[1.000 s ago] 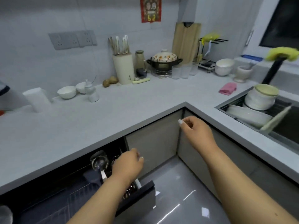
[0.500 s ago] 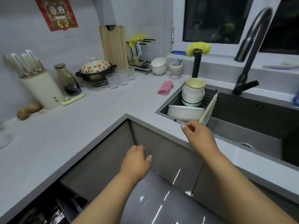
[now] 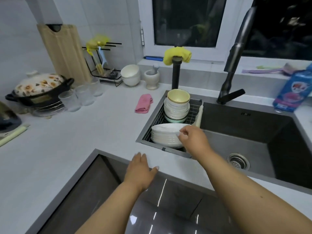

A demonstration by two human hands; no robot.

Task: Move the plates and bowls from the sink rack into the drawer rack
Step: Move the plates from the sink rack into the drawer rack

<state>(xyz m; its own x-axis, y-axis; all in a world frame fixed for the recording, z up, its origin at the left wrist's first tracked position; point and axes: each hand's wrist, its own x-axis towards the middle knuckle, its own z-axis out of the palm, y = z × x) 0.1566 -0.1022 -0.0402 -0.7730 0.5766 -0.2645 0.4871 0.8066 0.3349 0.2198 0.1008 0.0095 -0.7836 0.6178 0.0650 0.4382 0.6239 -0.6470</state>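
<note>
Right hand [image 3: 194, 139] pinches the top plate's rim on the plates [image 3: 166, 135] in the sink rack [image 3: 194, 108], centre frame; left hand [image 3: 141, 171] open, empty, over the tabletop [image 3: 76, 132] edge; bowls [image 3: 177, 105] untouched, so nothing appears moved.

Cool, even indoor light; wide-angle view, soft overall.

Window [image 3: 185, 21] is black, so light is from overhead indoors. Bright streaks of glare on glossy floor [image 3: 162, 208]. Sink basin [image 3: 253, 132] falls dark twd its right wall. Left hand [image 3: 141, 171] motion-blurred at fingertips. Faucet [image 3: 236, 53] & edges bow w/ lens distortion; fine detail smeared.
</note>
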